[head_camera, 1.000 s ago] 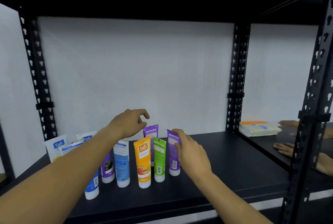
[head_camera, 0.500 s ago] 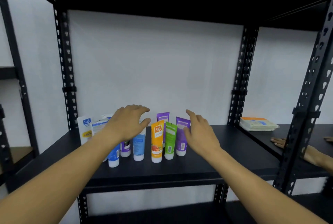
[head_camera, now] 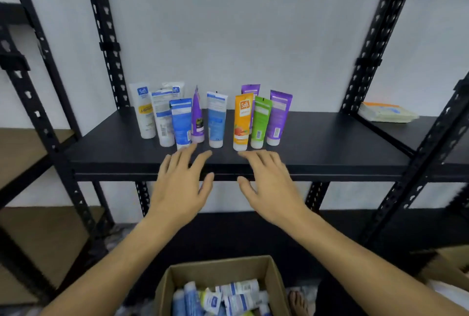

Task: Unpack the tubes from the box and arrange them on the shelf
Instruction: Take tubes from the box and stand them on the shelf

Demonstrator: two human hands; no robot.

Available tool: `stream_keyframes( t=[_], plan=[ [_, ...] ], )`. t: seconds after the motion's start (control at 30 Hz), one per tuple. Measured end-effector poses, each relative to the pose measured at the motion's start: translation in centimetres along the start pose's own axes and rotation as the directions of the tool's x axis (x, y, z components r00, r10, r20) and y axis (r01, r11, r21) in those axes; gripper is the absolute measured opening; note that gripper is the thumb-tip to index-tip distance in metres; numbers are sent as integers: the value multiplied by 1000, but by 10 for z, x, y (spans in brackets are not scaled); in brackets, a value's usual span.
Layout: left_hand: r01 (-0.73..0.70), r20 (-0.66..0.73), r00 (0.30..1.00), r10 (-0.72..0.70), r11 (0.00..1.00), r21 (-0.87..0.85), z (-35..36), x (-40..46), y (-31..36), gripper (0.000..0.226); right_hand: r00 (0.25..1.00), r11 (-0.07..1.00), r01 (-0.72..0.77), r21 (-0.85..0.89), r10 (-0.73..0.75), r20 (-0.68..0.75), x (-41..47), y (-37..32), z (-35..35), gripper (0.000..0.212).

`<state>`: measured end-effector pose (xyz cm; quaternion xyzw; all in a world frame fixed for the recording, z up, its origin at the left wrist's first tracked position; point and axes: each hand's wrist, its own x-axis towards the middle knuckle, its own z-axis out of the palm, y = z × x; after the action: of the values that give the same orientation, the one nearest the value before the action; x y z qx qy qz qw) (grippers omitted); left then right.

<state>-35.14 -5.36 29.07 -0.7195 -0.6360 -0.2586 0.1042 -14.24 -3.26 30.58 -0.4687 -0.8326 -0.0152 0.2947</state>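
Observation:
Several tubes stand cap-down on the black shelf point(head_camera: 330, 148): white and blue ones at the left point(head_camera: 143, 112), a slim purple one point(head_camera: 197, 119), a blue-white one point(head_camera: 216, 120), an orange one point(head_camera: 241, 122), a green one point(head_camera: 261, 122) and a purple one point(head_camera: 278, 117). My left hand point(head_camera: 180, 183) and my right hand point(head_camera: 269, 186) hover just in front of the shelf edge, fingers spread, holding nothing. Below, an open cardboard box point(head_camera: 175, 277) holds several more blue and white tubes point(head_camera: 236, 293).
Black perforated uprights point(head_camera: 106, 36) frame the shelf. A flat stack of packets point(head_camera: 385, 112) lies on the neighbouring shelf at right. Brown cardboard fills the rack at left point(head_camera: 22, 150). A bare foot point(head_camera: 297, 300) shows beside the box.
Both hands have drawn back from the tubes to the front of the shelf edge. The view has pulled back and tilted down, bringing the box into sight.

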Motion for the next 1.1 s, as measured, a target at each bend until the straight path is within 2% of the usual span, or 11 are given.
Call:
stream_keyframes(
  t=[0.13, 0.27, 0.47, 0.57, 0.7, 0.8, 0.9, 1.1],
  plan=[
    [76, 61, 995, -73, 996, -48, 32, -48, -7, 53, 991, 997, -51, 57, 43, 125, -40, 0, 50, 49],
    [136, 165, 978, -131, 990, -23, 69, -88, -24, 50, 957, 985, -149, 84, 122, 263, -79, 4, 100, 48],
    [241, 292, 930, -221, 970, -32, 125, -140, -45, 36, 848, 957, -290, 8, 253, 465, -127, 17, 163, 52],
    [263, 387, 890, -239, 965, -10, 150, -163, -50, 33, 771, 945, -319, -66, 300, 562, -149, 29, 188, 53],
    [237, 514, 830, -214, 971, 22, 182, -182, -56, 25, 624, 909, -392, -143, 377, 684, -176, 46, 219, 52],
    [216, 578, 795, -184, 976, 13, 201, -187, -55, 30, 535, 877, -452, -161, 411, 738, -189, 53, 238, 53],
    [210, 660, 730, -178, 977, 31, 221, -197, -55, 42, 495, 872, -461, -162, 405, 769, -197, 56, 252, 54],
    [137, 789, 589, -174, 984, 115, 253, -221, -55, 57, 471, 895, -412, -170, 370, 801, -203, 62, 278, 51]
  ],
)
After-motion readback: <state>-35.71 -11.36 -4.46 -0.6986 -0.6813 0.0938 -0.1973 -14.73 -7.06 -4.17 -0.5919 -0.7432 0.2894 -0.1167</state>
